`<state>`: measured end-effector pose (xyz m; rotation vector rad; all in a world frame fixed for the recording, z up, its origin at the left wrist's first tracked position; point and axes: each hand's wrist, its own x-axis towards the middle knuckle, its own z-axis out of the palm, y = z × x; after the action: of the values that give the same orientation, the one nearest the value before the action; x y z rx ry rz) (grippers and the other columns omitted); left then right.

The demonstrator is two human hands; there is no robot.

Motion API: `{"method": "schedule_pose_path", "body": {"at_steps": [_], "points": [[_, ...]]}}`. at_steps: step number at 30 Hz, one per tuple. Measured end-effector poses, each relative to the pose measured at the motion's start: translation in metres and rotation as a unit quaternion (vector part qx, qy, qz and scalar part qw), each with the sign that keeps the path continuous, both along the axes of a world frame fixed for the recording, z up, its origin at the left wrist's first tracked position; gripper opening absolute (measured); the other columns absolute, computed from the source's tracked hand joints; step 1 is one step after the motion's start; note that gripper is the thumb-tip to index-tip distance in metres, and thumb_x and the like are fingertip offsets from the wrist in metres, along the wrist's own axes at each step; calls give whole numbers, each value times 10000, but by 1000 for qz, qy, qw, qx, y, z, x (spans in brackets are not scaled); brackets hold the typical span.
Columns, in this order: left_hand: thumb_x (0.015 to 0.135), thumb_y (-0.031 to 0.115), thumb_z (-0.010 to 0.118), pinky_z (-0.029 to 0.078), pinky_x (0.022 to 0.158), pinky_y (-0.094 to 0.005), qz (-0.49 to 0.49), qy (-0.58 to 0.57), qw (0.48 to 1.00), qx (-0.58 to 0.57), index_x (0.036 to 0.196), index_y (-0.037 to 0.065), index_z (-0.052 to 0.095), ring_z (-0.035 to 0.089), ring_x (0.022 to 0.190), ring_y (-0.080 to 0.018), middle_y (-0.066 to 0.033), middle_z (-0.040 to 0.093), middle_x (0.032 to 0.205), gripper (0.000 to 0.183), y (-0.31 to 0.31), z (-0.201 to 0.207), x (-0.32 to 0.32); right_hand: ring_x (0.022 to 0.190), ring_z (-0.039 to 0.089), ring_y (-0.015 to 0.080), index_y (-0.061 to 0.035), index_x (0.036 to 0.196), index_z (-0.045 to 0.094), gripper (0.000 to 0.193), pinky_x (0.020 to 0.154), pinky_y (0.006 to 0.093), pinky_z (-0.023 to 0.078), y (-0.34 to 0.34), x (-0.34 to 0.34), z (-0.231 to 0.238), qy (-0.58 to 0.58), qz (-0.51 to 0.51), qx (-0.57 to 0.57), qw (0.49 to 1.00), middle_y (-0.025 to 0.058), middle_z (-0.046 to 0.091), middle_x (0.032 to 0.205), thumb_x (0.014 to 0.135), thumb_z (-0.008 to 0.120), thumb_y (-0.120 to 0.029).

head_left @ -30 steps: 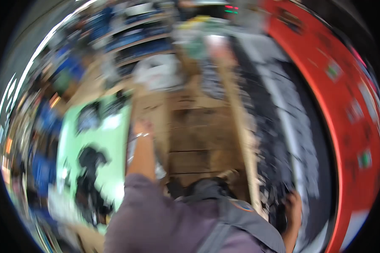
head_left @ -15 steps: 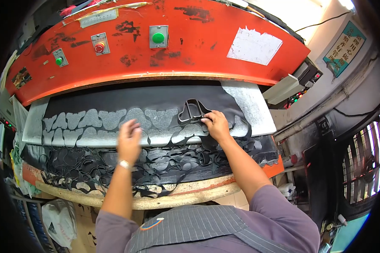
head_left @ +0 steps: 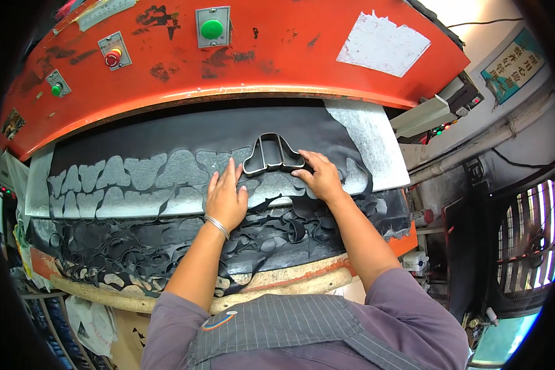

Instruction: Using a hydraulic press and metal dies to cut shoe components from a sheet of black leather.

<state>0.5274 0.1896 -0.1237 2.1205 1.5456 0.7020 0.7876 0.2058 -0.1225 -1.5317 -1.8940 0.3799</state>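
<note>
A metal cutting die [head_left: 271, 151], an open-topped frame with a curved outline and inner dividers, lies on a sheet of black leather-like material [head_left: 194, 126]. At its right end my right hand [head_left: 319, 176] grips the rim between thumb and fingers. My left hand [head_left: 226, 198], a bangle on its wrist, rests with fingers apart over the cut part of the sheet, just left of the die. Rows of cut-out shapes [head_left: 145, 174] run leftward across the sheet, and the pale board [head_left: 370, 145] shows through the holes.
Behind the board rises a red press [head_left: 271, 68] with a green button [head_left: 211, 29] and a red knob [head_left: 113, 57]. Tangled black scraps [head_left: 129, 243] heap along the near side, above a worn front rail [head_left: 290, 287]. A control box [head_left: 435, 111] juts out at right.
My left hand has swung rightward and forward to beside the die. The die now sits flatter and slightly left on the sheet, with my right hand still on it. The whole view has shifted.
</note>
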Motion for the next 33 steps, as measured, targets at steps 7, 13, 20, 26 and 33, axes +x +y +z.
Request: {"method": "schedule_pose_path", "body": {"at_steps": [7,13,20,26,33], "points": [[858,134,495,223,1141,-406,-1,-2,1000,1,1432,-82,205,465,1271,-257,-76,534,1355,679,-2,7,1,1080,599,353,-34,1165,611,523,904,397,491,-3,6,-1,-26,24,15,999,182,650,1105,719,782,-245],[845,117,510,272,1122,-416,6,-7,999,48,1422,-75,248,519,1216,-284,-97,567,1313,662,-1,2,1,1050,615,365,-33,1153,614,503,909,406,499,-3,2,0,-58,30,64,996,185,660,1062,722,777,-234],[837,123,505,269,1124,-420,15,-2,998,55,1405,-96,261,507,1233,-271,-114,579,1292,656,-3,0,3,1063,609,361,-39,1182,596,517,922,407,497,-4,1,-5,-86,20,74,993,188,653,1081,742,759,-254],[848,91,588,286,1116,-371,61,-246,967,6,1437,2,313,385,1344,-316,-209,425,1423,656,9,14,-41,1162,531,370,-26,1311,492,717,1008,429,408,-20,1,10,-66,-62,127,988,199,573,1244,704,798,-255],[894,158,596,290,1097,-374,379,-319,816,298,1446,16,313,359,1361,-281,-210,349,1477,636,56,65,-276,900,646,269,-52,1268,537,581,784,366,521,-19,-105,110,24,48,166,985,148,654,980,782,759,-280]]}}
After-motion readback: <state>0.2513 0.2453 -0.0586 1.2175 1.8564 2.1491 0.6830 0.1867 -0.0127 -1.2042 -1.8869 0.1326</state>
